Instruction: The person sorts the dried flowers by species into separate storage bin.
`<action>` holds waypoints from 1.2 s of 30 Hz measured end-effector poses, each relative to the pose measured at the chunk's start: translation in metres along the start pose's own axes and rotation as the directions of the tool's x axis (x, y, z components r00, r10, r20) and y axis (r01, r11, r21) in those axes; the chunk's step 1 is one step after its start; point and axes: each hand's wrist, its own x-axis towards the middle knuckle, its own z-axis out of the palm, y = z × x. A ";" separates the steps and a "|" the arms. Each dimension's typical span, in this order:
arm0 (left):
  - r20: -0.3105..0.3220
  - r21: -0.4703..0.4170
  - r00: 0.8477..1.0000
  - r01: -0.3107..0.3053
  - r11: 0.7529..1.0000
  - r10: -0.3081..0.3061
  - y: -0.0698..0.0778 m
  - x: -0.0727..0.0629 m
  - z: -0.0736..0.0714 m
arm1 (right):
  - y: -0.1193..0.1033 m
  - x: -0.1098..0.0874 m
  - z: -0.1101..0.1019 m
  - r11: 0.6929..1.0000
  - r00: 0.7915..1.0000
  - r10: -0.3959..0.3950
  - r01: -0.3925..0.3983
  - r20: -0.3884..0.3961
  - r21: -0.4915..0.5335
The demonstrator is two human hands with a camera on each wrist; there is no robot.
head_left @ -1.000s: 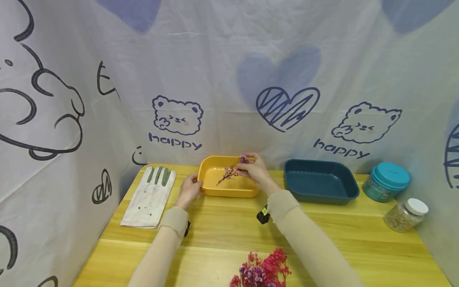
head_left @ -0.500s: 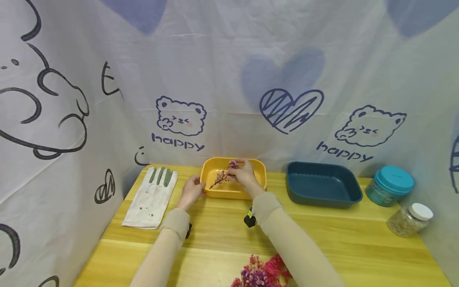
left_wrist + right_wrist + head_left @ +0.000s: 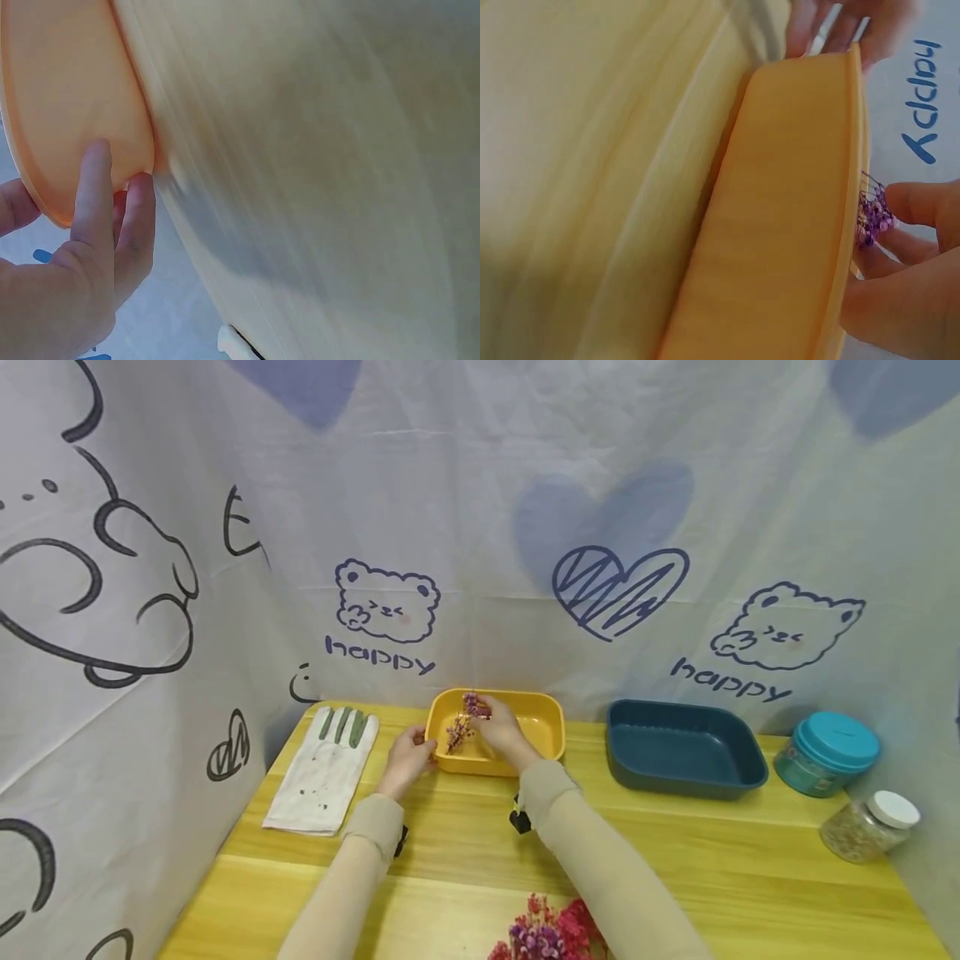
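My left hand (image 3: 407, 760) holds the left end of a yellow tray (image 3: 474, 767). In the left wrist view its thumb lies at the tray's rim, and the fingertips press the outer wall (image 3: 82, 82). My right hand (image 3: 504, 732) pinches a sprig of small purple flowers (image 3: 456, 737) over the left part of that tray, its stem end pointing down. From the right wrist, the tray's side wall (image 3: 780, 202) hides most of the sprig; purple blossoms (image 3: 871, 219) show beside the thumb and fingers.
A dark blue tray (image 3: 686, 781) stands to the right, followed by a teal-lidded tub (image 3: 828, 752) and a white-capped jar (image 3: 866, 831). White work gloves (image 3: 318, 785) lie at the left. Pink and purple flowers (image 3: 543, 935) are at the front edge, partly behind the right sleeve.
My right hand has moved left and lower with the sprig, which now hangs more upright in the tray's left part. The left hand stays on the tray. The head view has shifted slightly.
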 end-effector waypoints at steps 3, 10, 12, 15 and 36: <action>0.005 -0.014 1.000 0.009 1.000 -0.009 0.000 0.000 0.005 | 0.003 -0.001 -0.005 0.987 1.000 -0.020 0.021 0.007 -0.156; 0.017 -0.016 1.000 0.023 1.000 -0.023 -0.003 -0.001 0.012 | 0.009 -0.006 -0.018 0.986 1.000 0.006 -0.001 0.031 -0.169; 0.019 -0.009 1.000 0.021 1.000 -0.021 -0.004 -0.002 0.012 | 0.010 -0.009 -0.022 0.988 1.000 -0.013 0.017 0.029 -0.153; 0.020 -0.007 1.000 0.022 1.000 -0.022 -0.004 -0.002 0.011 | 0.008 -0.014 -0.029 0.990 0.998 -0.048 0.053 0.039 -0.130; 0.032 -0.033 0.999 0.031 0.999 -0.030 0.001 0.001 0.002 | -0.016 -0.099 -0.105 0.948 0.964 -0.208 0.241 0.167 -0.207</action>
